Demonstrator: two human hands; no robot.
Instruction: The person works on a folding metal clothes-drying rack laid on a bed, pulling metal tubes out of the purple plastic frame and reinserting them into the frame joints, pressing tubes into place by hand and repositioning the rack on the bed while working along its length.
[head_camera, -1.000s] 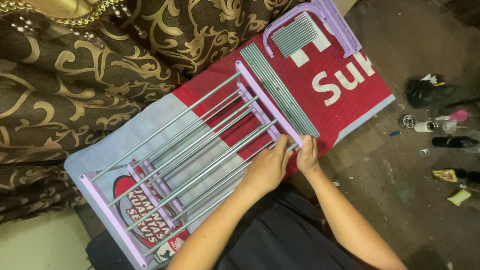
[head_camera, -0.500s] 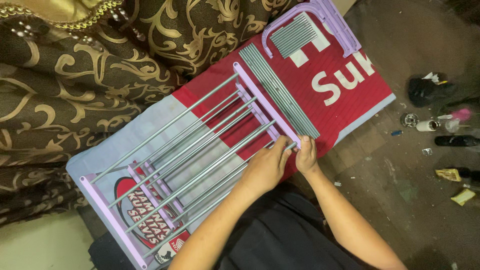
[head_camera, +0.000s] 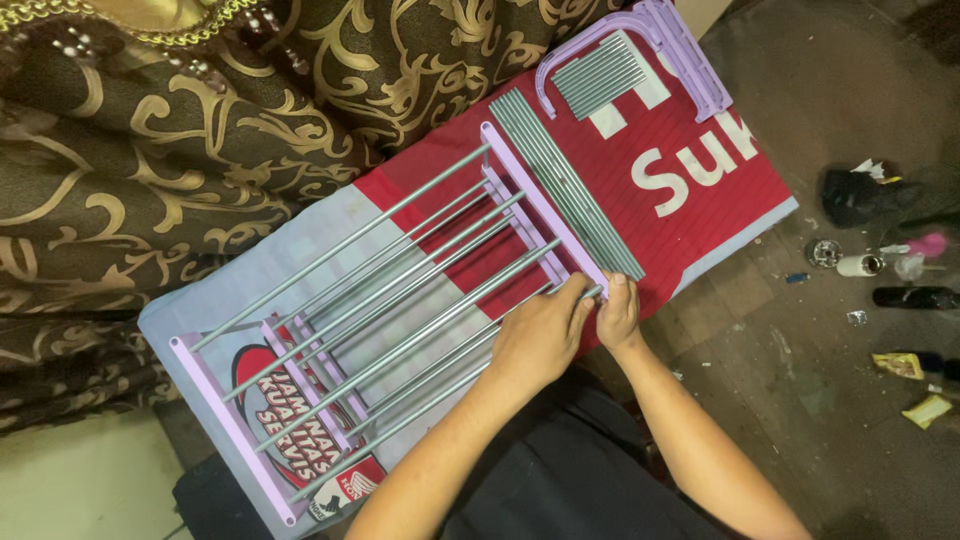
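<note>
Little has moved — both hands, left hand (head_camera: 540, 335) and right hand (head_camera: 617, 312), stay pinched on the last grey rod (head_camera: 440, 400) at the lilac rail (head_camera: 545, 205); spare rods (head_camera: 570, 190) remain loose at centre.

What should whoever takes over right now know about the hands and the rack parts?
Left hand and right hand both pinch the end of a grey metal rod at the lilac plastic end bar. The far lilac bar already holds about eight rods. A loose rod bundle and curved lilac frame wait on the red and grey banner. Left: seat this rod, use the spare rods.
</note>
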